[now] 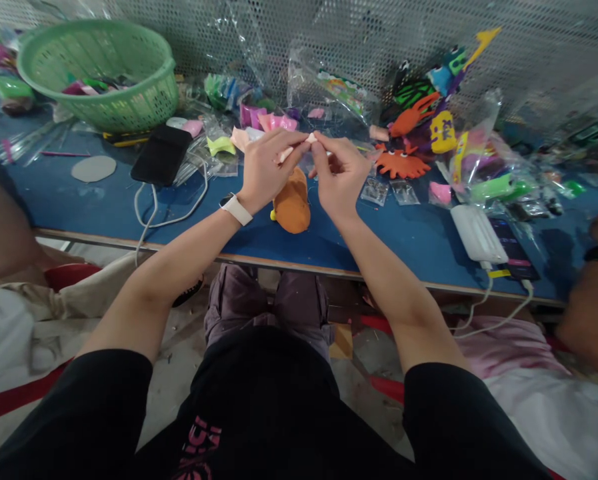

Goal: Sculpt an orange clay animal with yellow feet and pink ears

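My left hand (267, 165) and my right hand (343, 175) meet above the table, fingertips pinched on a small pale pink piece of modelling clay (311, 138). Part of the pale clay also shows along the left fingers; the rest is hidden by them. Just below the hands lies a rounded orange-brown clay shape (293, 205), with a small yellow bit at its left side. Neither hand appears to grip it. Beyond the left hand are pink clay lumps (277, 123) and a yellow-green piece (221, 145).
A green basket (103, 110) stands at the back left, near a black phone (161, 155) with a white cable. Orange crab-like clay figures (403, 163) sit to the right. A white power bank (477, 233) lies near the front edge. People sit on both sides.
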A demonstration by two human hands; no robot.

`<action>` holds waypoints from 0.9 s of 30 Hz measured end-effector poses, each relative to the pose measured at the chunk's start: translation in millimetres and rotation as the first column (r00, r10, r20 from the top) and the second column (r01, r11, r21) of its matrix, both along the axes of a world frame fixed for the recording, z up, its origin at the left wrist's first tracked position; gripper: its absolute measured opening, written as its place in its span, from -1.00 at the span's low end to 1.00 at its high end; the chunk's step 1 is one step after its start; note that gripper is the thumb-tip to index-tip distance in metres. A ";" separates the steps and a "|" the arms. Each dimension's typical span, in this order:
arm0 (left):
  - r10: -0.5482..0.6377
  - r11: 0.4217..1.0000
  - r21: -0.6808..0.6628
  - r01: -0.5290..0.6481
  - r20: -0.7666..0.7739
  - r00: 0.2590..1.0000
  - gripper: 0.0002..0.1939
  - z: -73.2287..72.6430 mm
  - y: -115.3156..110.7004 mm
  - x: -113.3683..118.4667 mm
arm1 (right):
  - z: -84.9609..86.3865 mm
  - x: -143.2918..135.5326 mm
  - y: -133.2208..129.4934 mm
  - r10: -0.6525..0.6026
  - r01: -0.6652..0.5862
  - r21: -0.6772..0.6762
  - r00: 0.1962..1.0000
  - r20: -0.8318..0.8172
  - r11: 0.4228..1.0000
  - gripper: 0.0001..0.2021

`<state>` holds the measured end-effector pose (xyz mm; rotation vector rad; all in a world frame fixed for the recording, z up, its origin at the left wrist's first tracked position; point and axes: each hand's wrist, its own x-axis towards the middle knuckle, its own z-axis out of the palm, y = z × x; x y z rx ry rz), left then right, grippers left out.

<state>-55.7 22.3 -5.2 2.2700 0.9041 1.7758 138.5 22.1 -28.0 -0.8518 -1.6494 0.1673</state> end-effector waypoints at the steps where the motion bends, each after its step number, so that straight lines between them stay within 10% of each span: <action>1: 0.008 1.000 0.005 -0.008 -0.008 1.000 -0.44 0.6 -1.2 0.1 | 0.3 1.0 -0.4 -0.004 0.004 -0.004 1.000 0.014 1.000 -0.29; 27: -0.079 0.996 -0.033 0.078 -0.048 0.996 -0.43 -0.5 4.8 -6.5 | 14.4 -5.1 -1.7 0.086 -0.085 -0.069 0.996 0.020 0.994 -0.22</action>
